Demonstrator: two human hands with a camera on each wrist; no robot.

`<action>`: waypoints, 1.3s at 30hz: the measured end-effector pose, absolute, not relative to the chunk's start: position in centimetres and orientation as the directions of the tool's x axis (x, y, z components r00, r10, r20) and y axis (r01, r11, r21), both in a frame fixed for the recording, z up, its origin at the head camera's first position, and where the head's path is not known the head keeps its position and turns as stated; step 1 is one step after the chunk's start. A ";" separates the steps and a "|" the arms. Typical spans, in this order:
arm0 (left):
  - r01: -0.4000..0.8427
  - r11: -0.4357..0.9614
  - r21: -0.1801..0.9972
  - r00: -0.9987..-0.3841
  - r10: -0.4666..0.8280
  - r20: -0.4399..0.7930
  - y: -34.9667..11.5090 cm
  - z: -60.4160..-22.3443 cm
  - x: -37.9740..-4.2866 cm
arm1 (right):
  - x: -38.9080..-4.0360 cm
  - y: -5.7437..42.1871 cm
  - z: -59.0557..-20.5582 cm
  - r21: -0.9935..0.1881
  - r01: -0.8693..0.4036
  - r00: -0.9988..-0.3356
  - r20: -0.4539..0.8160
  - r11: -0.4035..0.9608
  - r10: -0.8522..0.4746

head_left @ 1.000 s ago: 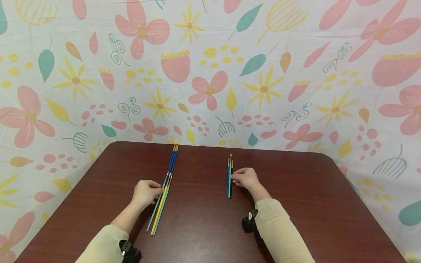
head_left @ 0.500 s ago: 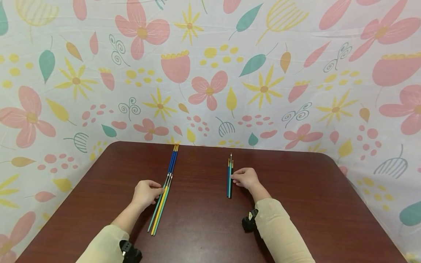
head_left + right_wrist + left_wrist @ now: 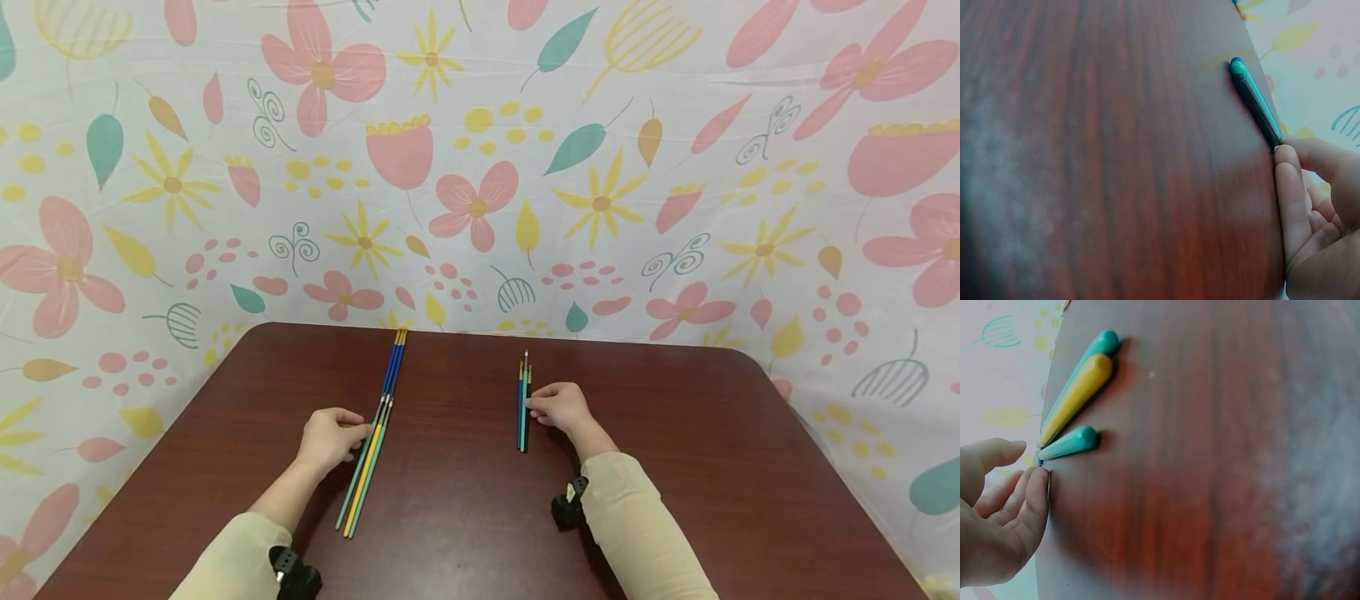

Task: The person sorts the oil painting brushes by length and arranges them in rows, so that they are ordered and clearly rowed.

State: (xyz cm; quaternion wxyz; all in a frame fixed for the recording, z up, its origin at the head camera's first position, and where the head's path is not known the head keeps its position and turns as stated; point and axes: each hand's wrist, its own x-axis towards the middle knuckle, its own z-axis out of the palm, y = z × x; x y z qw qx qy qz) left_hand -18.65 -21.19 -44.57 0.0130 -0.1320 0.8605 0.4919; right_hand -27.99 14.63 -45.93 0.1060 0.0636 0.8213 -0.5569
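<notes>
In the head view my left hand (image 3: 327, 443) is beside a group of long paintbrushes with green handles and a yellow handle (image 3: 362, 482), its fingertips at the left green brush (image 3: 356, 487). The left wrist view shows this hand (image 3: 1007, 519) with thumb and fingers apart, nothing between them. My right hand (image 3: 558, 406) is at a small bundle of paintbrushes. Its thumb and forefinger meet at a light teal paintbrush (image 3: 523, 417), which lies between a blue brush (image 3: 519, 421) and a black brush (image 3: 528, 417). The fingertips partly hide the handles.
Several blue paintbrushes (image 3: 393, 367) with yellowish tips lie beyond the green and yellow ones, in line with them. Everything lies on a dark reddish-brown table (image 3: 457, 500). A flower-patterned cloth (image 3: 480, 125) hangs behind its far edge. Small black cameras (image 3: 570, 504) sit on both sleeves.
The left green brush has shifted slightly right, closer to the yellow one. My left hand has then drawn back a little to the left. The right hand has stayed in place.
</notes>
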 end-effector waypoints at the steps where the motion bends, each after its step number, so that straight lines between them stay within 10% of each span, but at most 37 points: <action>1: -0.233 0.481 0.845 -0.966 -0.210 -0.147 -21.2 -44.5 -18.7 | -28.0 14.6 -45.9 -0.901 0.223 -0.969 -0.245 0.372 -0.013; 39: 0.000 0.448 0.894 -0.993 -0.103 0.052 -13.6 -43.8 -22.4 | -27.9 14.6 -45.9 -0.896 0.243 -0.966 -0.259 0.372 0.006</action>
